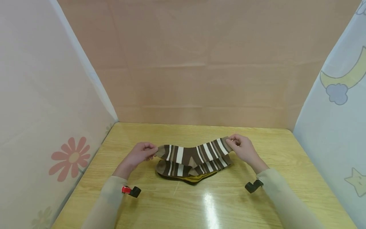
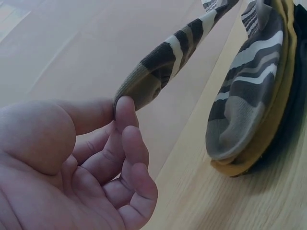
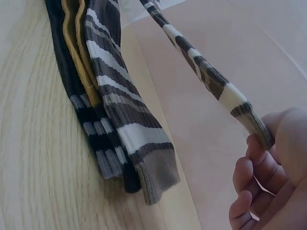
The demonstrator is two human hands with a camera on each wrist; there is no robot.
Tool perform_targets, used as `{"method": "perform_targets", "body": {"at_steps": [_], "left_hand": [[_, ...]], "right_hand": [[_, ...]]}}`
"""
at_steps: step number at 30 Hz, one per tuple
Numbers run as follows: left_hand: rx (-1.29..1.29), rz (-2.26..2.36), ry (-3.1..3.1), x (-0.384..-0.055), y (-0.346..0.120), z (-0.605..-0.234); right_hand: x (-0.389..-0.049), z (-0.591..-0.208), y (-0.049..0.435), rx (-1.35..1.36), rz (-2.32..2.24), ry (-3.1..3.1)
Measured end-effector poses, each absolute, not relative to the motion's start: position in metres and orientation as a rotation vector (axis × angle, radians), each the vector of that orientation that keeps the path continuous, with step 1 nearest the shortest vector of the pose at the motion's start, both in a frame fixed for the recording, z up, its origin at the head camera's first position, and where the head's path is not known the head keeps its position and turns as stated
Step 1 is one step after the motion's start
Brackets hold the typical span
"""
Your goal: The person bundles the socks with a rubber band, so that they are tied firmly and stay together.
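Note:
A striped brown and white sock (image 1: 186,153) is stretched between both hands, raised over a small pile of socks. My left hand (image 1: 142,152) pinches its tan toe between thumb and index finger. At the other end, my right hand (image 1: 241,146) pinches the tan cuff. Topping the pile is a matching striped sock (image 1: 178,170). Under it lie mustard-yellow socks (image 2: 230,167) and dark socks with grey bands (image 3: 110,163) near the cuff. In the left wrist view the held sock's toe (image 2: 139,88) hangs apart from the pile.
The pile lies on a light wood-grain table (image 1: 137,203). A plain pinkish-tan sheet (image 1: 200,79) hangs behind. Patterned white sheets stand at the left (image 1: 43,95) and right (image 1: 337,127). A small dark device is on each wrist.

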State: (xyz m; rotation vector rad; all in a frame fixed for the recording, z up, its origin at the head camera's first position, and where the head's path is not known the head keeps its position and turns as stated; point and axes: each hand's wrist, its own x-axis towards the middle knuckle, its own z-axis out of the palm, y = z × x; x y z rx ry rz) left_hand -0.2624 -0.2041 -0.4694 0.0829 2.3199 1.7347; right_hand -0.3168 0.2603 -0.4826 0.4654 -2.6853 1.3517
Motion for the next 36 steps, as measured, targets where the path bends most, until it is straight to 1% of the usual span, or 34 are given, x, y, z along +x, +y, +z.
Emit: {"method": "perform_targets", "body": {"at_steps": [13, 25, 36], "left_hand": [[0.038, 1.748, 2.297, -0.251, -0.206, -0.472], [0.057, 1.76, 2.274, -0.247, -0.21, -0.482], [0.065, 1.748, 2.24, -0.243, -0.208, -0.49]], "right_hand": [[-0.314, -0.484, 0.259, 0.492, 1.401, -2.718], [-0.31, -0.489, 0.26, 0.482, 1.497, -2.728], [-0.308, -0.495, 0.264, 0.472, 1.487, -2.768]]}}
